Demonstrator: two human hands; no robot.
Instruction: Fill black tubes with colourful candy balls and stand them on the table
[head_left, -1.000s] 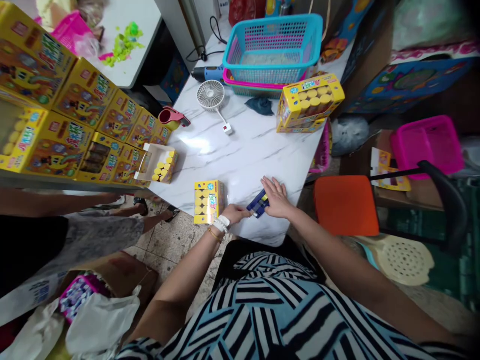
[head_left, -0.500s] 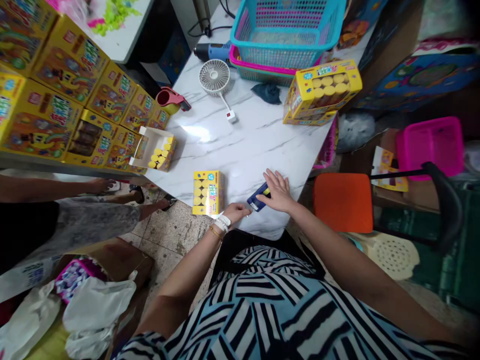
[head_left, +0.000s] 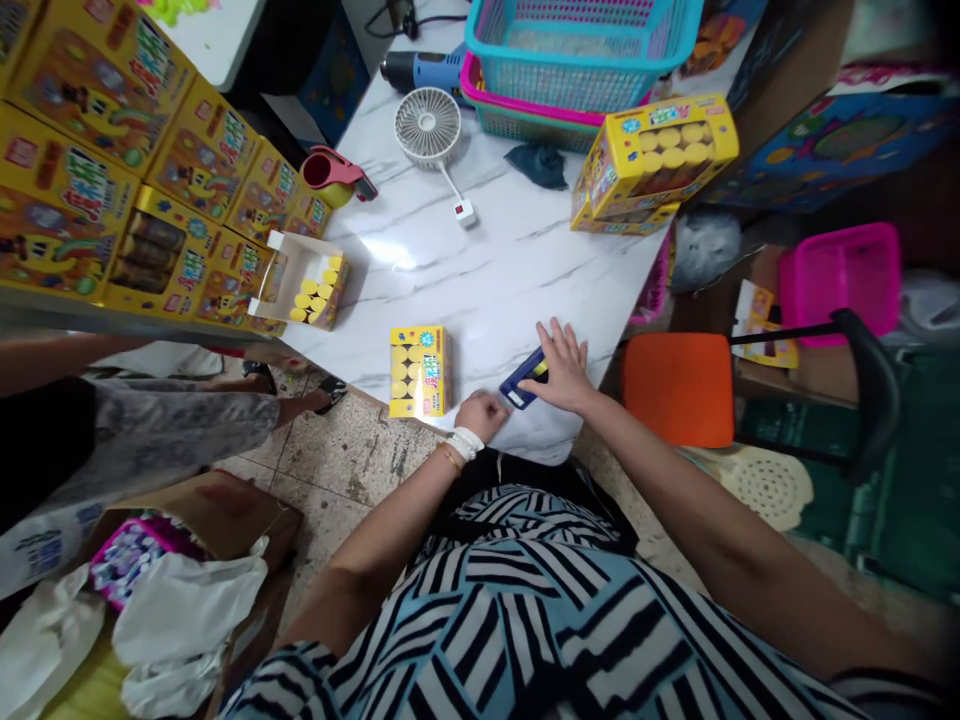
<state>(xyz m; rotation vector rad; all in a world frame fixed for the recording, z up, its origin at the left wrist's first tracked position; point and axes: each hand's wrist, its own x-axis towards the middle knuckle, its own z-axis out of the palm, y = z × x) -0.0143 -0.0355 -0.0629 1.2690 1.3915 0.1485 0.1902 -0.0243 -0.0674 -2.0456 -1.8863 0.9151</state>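
Clearly the marble-patterned table (head_left: 495, 285) is the biggest thing from where I stand, with a stack of yellow boxes (head_left: 195, 150) by its left edge and plastic baskets (head_left: 585, 75) at the far edge. Beyond the right edge is an orange chair (head_left: 677, 390). Two piled yellow boxes (head_left: 615, 165) sit near the right edge, an open box (head_left: 300, 270) at the left edge, and a windowed yellow box (head_left: 435, 370) at the near edge, left of the hands. A small white fan (head_left: 427, 122) lies toward the far left corner. The right hand (head_left: 566, 372) rests on a dark blue case (head_left: 516, 390) near the front right corner, fingers spread, thumb across it. Just beside it, the left hand (head_left: 482, 413) has curled fingers; whether they pinch anything, I cannot tell.
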